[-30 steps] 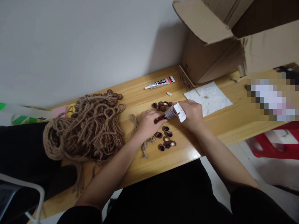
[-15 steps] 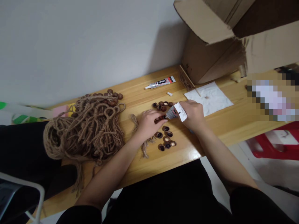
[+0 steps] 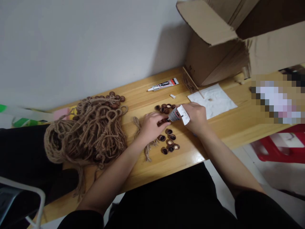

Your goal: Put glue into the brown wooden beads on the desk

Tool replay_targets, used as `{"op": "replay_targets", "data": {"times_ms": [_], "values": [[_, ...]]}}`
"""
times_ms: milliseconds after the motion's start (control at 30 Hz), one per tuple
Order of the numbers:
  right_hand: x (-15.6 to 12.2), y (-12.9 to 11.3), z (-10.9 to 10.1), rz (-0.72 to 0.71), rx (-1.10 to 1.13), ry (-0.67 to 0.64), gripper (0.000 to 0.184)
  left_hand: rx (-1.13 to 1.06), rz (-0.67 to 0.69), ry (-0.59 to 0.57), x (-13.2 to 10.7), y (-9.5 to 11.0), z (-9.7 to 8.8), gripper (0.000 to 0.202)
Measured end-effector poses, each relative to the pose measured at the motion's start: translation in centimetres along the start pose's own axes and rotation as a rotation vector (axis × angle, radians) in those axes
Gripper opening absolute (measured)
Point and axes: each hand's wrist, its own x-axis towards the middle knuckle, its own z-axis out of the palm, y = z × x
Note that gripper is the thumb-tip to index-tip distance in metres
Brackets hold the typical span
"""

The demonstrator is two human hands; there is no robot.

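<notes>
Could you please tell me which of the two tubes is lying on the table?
The tube nearer the wall, showing B-7000, lies flat; the right hand holds the other tube.

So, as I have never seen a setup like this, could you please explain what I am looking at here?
There is no machine: these are a person's two bare hands, seen by one head-worn camera looking forward and down. The left hand pinches a small dark-brown piece, partly hidden by the fingers. The right hand holds a tube with its nozzle pointed at that piece; whether they touch is unclear. On the wooden table lie small hollow brown cups, a second tube marked B-7000, a white cap and, to the left, a heap of twine. A cardboard box stands behind.
</notes>
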Motion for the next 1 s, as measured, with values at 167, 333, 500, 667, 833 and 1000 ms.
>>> {"op": "replay_targets", "data": {"times_ms": [167,333,500,667,833,1000], "values": [[0.07,0.13,-0.18,0.022,-0.032,0.002,0.029,-0.003,0.013,0.003,0.01,0.07,-0.04,0.019],[0.16,0.36,-0.42,0.036,-0.059,0.006,0.034,-0.013,-0.001,-0.010,-0.04,0.12,-0.10,0.019],[0.12,0.28,-0.36,0.037,-0.043,-0.037,0.030,-0.016,-0.024,-0.009,-0.05,0.21,-0.09,0.019],[0.01,0.26,-0.27,0.019,-0.026,-0.021,0.028,-0.001,-0.025,-0.011,-0.02,0.26,-0.12,0.018],[-0.02,0.35,-0.31,0.018,-0.016,-0.029,0.025,0.019,-0.048,-0.023,0.00,0.35,-0.19,0.017],[0.02,0.36,-0.32,0.030,-0.007,-0.035,0.026,0.001,-0.066,-0.024,0.06,0.47,-0.25,0.017]]}}
